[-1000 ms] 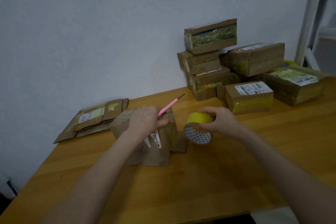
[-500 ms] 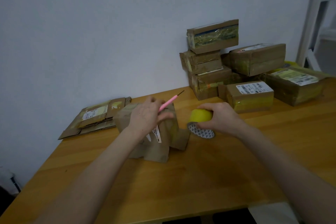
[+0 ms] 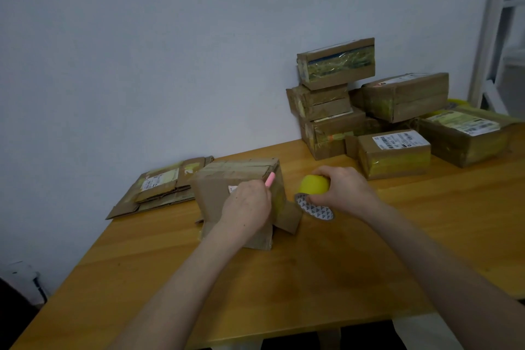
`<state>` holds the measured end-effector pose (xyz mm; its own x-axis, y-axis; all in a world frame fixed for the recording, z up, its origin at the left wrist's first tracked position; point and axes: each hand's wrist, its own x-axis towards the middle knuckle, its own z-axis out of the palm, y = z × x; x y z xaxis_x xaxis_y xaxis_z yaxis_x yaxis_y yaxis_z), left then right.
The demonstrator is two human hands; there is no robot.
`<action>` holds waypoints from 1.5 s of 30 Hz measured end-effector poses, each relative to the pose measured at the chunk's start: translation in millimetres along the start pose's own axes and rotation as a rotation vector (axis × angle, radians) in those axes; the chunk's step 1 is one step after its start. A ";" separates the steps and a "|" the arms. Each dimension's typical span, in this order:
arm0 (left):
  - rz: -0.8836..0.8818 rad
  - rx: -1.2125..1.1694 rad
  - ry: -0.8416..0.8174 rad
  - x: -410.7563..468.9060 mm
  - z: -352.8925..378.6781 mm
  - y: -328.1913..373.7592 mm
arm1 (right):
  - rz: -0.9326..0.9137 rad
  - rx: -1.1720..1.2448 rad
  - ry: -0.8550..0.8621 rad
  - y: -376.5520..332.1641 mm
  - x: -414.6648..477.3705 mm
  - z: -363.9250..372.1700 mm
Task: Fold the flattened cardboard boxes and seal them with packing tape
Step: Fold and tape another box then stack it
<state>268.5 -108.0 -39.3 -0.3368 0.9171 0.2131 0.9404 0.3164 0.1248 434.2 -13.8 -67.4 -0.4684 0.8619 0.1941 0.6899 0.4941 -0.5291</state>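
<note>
On the wooden table (image 3: 284,278), a little toward eleven o'clock from its middle, stands the half-folded brown cardboard box (image 3: 235,176), with one loose flap hanging out at its lower right corner. The left hand (image 3: 247,206) lies against the front face of this box, with its fingers curled round a thin pink tool (image 3: 270,179); I cannot tell if it is a pen or a cutter. At three o'clock from the box, just beside it, the right hand (image 3: 345,192) grips from above the roll of yellow packing tape (image 3: 314,185), whose grey patterned side face looks down toward the table. The box seems old and creased, so I judge it light, probably empty, and rather soft in the walls; it will give way if pressed in the middle of a face, and it is better held at the edges and corners, where the folds make it stiffer. The roll is a firm ring and easy to hold round its rim, but the tape itself is thin and sticky and can fold onto itself. At ten o'clock lie the flattened brown cardboard boxes (image 3: 162,187), and at one to two o'clock the sealed brown boxes (image 3: 397,111) are piled against the wall.
</note>
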 end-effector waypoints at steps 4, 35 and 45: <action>-0.025 0.075 -0.005 2.8 -4.0 4.2 | -0.003 -0.015 -0.005 -1.3 -1.7 -0.7; 0.022 0.143 -0.135 10.6 -20.3 19.6 | -0.066 -0.061 -0.033 -6.3 -1.4 -7.2; 0.030 0.191 -0.156 18.2 -19.1 26.4 | -0.118 -0.085 0.006 -10.5 -3.7 -5.1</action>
<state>286.3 -87.6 -13.6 -0.3111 0.9485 0.0603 0.9467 0.3148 -0.0681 431.5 -21.6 -58.3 -0.5459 0.7977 0.2562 0.6747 0.5999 -0.4300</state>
